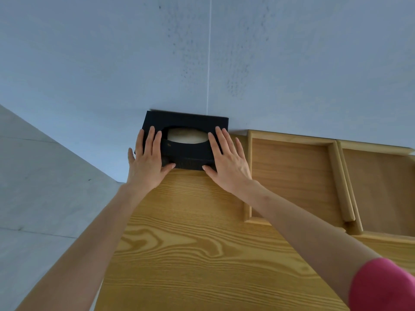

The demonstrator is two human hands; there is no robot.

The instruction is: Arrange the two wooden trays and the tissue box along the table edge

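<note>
the step in hand looks like the placing of the tissue box (186, 140), the last of the three pieces to join the row; the black box sits at about 12 o'clock in the view, at the far left corner of the tabletop (190, 243), its back edge against or very near the pale wall (202, 52); the left hand (147, 160) lies flat over the box's left end, fingers spread on top and thumb against the near face, and the right hand (226, 161) mirrors it on the right end, fingers on top and thumb at the near face; both hands press and bracket the box between them rather than closing round it, so neither is clenched; to the right, at about 2 o'clock, the near wooden tray (292, 176) lies along the wall edge, and the far wooden tray (381, 189) at about 3 o'clock touches its right rim, partly cut off by the frame; whether the box touches the first tray i cannot tell, since the right hand covers that side; by my judgement the next move calls for a small square-up of the box, so its side meets the tray and its back runs true with the edge, then a release of both hands; the count: one tissue box, two wooden trays, two hands, one tabletop; a pink sleeve (381, 286) shows at 5 o'clock on the right arm.
</note>
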